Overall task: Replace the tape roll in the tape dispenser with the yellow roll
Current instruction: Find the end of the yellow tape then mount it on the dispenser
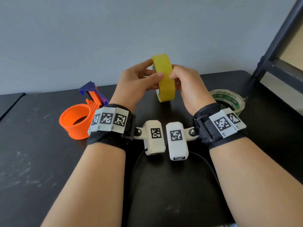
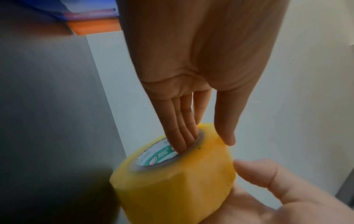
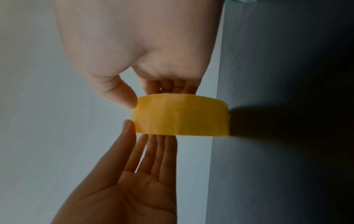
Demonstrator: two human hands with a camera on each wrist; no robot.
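Note:
The yellow roll (image 1: 165, 79) stands on edge in the air above the black table (image 1: 32, 161), held between both hands. My left hand (image 1: 153, 69) has its fingers pushed into the roll's core (image 2: 159, 154) and its thumb on the outer tape face (image 2: 172, 186). My right hand (image 1: 176, 75) grips the other side, thumb on the tape face and fingers curled against the roll's flat side (image 3: 182, 116). The orange tape dispenser (image 1: 77, 122), with a blue blade end (image 1: 90, 90), lies on the table to the left; its ring holds no roll.
A clear tape roll with a green printed core (image 1: 229, 99) lies flat on the table at the right, just behind my right wrist. A dark metal frame (image 1: 278, 54) rises at the far right. A grey wall stands behind the table.

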